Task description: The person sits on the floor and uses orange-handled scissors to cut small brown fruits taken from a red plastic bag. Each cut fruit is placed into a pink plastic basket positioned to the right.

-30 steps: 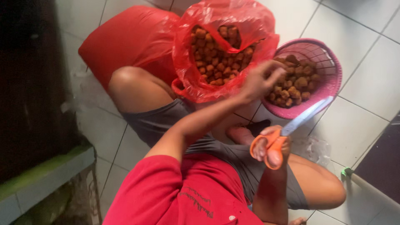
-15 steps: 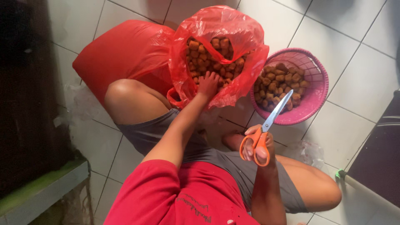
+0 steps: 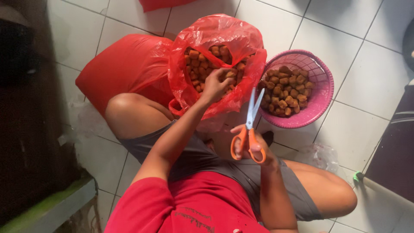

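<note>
Brown nuggets [image 3: 202,60] heaped inside open red plastic bag [image 3: 215,39], at 12 o'clock from bent knees on white tiled floor [image 3: 358,26]. Largest nearby: full red sack [image 3: 125,69], lying at 9 o'clock of bag and touching it. Next in size: round pink basket [image 3: 321,82] at 3 o'clock of bag, just beside it, part filled with more brown pieces [image 3: 286,92]. Then bag itself, mouth gaping upward, rim crumpled.

Left hand [image 3: 215,84] reaching into bag mouth, fingers curled around one nugget at lower edge of heap. Right hand [image 3: 254,146] raised at 6 o'clock of bag, thumb and fingers through orange loops of scissors [image 3: 249,129], gripping firmly; pale blades pointing toward 12 o'clock, slightly parted, tips near bag's lower rim, between bag and basket.

Smaller still: crumpled clear plastic [image 3: 319,155] on floor at 5 o'clock of basket, and small green object [image 3: 357,176] at 4 o'clock, near dark edge.
</note>
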